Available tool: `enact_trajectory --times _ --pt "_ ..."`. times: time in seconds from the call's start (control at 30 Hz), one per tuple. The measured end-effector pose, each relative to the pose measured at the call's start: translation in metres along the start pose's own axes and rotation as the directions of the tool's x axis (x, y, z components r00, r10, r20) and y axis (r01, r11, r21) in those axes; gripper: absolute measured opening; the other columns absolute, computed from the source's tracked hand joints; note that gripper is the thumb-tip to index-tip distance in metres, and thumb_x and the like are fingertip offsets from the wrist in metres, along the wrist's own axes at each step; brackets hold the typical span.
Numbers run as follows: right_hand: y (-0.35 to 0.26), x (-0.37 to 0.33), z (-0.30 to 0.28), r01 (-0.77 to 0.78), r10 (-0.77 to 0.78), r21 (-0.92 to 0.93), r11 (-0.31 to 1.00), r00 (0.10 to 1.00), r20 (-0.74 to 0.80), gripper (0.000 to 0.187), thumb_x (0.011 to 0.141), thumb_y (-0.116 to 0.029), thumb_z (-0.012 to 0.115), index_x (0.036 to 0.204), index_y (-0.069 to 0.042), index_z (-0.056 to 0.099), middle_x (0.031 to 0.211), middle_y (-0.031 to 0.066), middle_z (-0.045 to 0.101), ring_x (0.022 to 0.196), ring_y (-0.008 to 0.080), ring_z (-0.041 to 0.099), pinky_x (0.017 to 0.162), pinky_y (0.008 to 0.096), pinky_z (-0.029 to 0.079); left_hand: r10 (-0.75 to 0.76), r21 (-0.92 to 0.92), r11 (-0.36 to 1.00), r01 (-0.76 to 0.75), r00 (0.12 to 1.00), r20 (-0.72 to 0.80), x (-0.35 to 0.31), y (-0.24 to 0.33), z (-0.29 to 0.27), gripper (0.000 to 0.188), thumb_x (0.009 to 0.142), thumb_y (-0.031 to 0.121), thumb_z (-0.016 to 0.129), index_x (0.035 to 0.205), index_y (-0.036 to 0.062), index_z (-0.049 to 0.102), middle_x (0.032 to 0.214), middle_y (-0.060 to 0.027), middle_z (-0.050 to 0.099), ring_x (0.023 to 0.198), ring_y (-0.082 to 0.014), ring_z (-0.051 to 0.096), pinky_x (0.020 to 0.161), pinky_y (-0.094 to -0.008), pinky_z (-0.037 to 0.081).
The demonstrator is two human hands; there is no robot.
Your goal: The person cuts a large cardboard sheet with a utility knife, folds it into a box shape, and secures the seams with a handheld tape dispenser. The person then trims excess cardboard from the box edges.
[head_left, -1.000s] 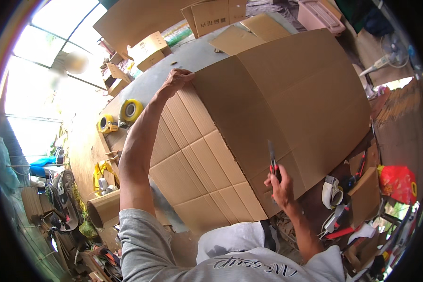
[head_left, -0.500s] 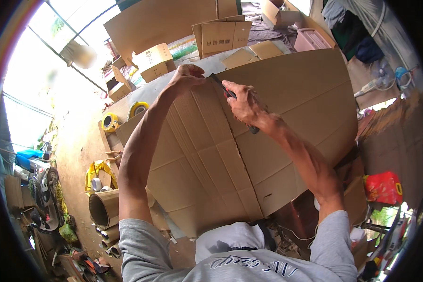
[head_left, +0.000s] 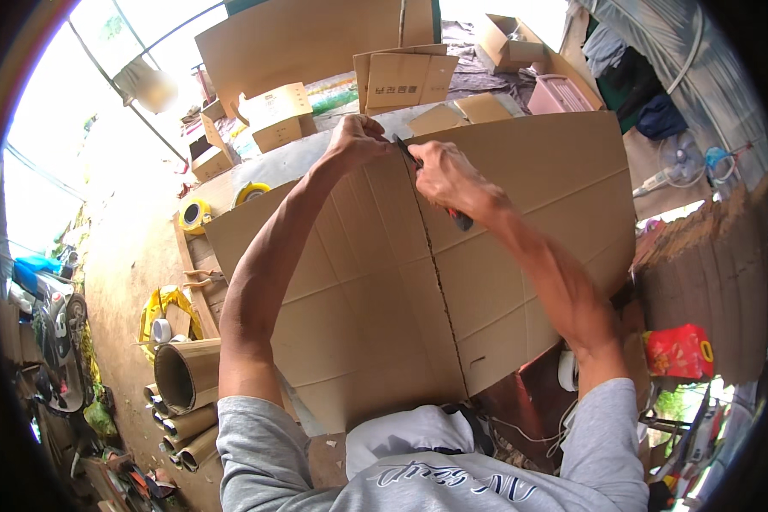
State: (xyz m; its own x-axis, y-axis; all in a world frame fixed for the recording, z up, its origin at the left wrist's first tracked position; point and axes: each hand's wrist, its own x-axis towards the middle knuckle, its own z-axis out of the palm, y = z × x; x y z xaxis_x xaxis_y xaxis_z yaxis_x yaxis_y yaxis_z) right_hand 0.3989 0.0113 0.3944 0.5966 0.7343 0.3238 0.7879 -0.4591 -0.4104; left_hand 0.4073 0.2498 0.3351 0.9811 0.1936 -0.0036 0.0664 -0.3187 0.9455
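Observation:
A large brown cardboard sheet [head_left: 363, 299] spreads in front of me, with a dark, rough-edged line running from its far edge down to its near edge. My left hand [head_left: 360, 143] is at the far edge just left of that line, fingers closed on the cardboard. Wrapped in my right hand [head_left: 456, 181] is a black and red utility knife [head_left: 461, 220]. Its tip lies by the far end of the line, close to my left fingertips. How deep the blade sits in the cardboard cannot be made out.
Yellow tape rolls [head_left: 194, 215] stand beyond the sheet's left edge. Cardboard tubes [head_left: 179, 375] and a yellow bag [head_left: 169, 311] are at left. Small cartons [head_left: 280, 115] and a pink crate [head_left: 561, 94] sit at the back. A red bag [head_left: 679, 352] is at right.
Both hands have shifted slightly right in view, and the knife stays in my right hand. The sheet's left part now hides more of a tape roll. The whole view has shifted a little.

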Motion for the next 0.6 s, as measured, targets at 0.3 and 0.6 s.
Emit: enact_trajectory --times 0.3,0.6 --pt "-0.056 0.055 -0.044 -0.41 0.365 -0.03 0.912 0.772 0.52 0.015 0.077 0.0 0.05 0.074 0.011 0.06 0.064 0.0209 0.066 0.055 0.028 0.07 0.049 0.0402 0.055 -0.004 0.137 0.991 0.012 0.998 -0.056 -0.012 0.016 -0.005 0.041 0.071 0.007 0.087 0.104 -0.0096 0.069 0.095 -0.0154 0.074 0.089 -0.0191 0.073 0.079 -0.0305 0.06" --pt "-0.083 0.019 -0.032 -0.273 0.312 -0.187 0.944 0.55 0.775 0.016 0.079 0.001 0.051 0.075 0.008 0.064 0.063 0.0186 0.068 0.057 0.0279 0.071 0.052 0.0412 0.057 0.039 0.325 0.946 -0.002 0.994 -0.107 -0.04 -0.001 -0.034 0.027 0.075 0.019 0.075 0.096 0.0027 0.076 0.088 -0.0124 0.076 0.086 -0.0193 0.072 0.079 -0.0329 0.058"
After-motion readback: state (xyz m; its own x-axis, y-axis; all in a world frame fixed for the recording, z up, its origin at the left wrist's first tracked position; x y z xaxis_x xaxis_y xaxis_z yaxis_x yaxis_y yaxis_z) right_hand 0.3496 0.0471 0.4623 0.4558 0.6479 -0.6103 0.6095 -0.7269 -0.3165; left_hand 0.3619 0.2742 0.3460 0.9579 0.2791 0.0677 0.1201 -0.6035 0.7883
